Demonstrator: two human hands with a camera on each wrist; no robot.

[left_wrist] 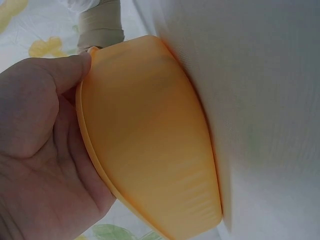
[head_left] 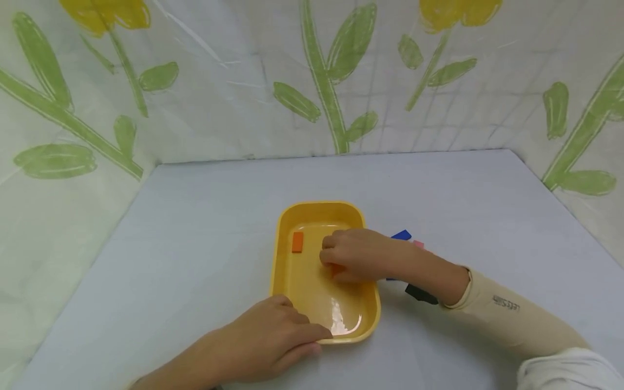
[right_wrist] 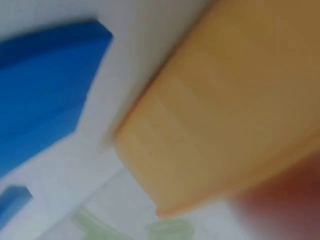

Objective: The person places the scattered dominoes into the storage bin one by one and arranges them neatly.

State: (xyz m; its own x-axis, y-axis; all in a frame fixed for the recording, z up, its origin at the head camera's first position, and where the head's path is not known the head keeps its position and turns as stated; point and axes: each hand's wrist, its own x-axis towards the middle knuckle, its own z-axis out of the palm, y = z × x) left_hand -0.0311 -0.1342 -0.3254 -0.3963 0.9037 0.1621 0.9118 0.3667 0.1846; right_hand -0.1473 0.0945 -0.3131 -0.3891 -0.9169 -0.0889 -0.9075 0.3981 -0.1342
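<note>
Held orange block: mostly hidden by the fingers of the right hand (head_left: pixel 359 254); the visible bit of the block (head_left: pixel 337 270) is inside the yellow tray (head_left: pixel 312 295), right half; touching tray floor or not, can't tell.
Right hand: gripping that block, fingers curled, wrist across the tray's right wall.
Left hand (head_left: pixel 273 337): gripping the tray's near rim, left of its middle.
Drop risk: block could slip crooked if the pinch is loose; hidden grip makes this hard to judge.
Tray risk: left hand bearing down on the near rim could tip it; right wrist catching the wall could skid it.
Sweep risk: right forearm passes low by the blue piece (head_left: pixel 402 235), pink piece (head_left: pixel 418 244) and dark piece (head_left: pixel 421 294), all right of the tray; pulling back could knock them.
Held block axis: can't tell, too covered.
Loose orange block (head_left: pixel 297 242): far-left on tray floor, long axis near-to-far, roughly along the tray's left wall.
Tray axis: long side near-to-far, short end facing the person.
</note>
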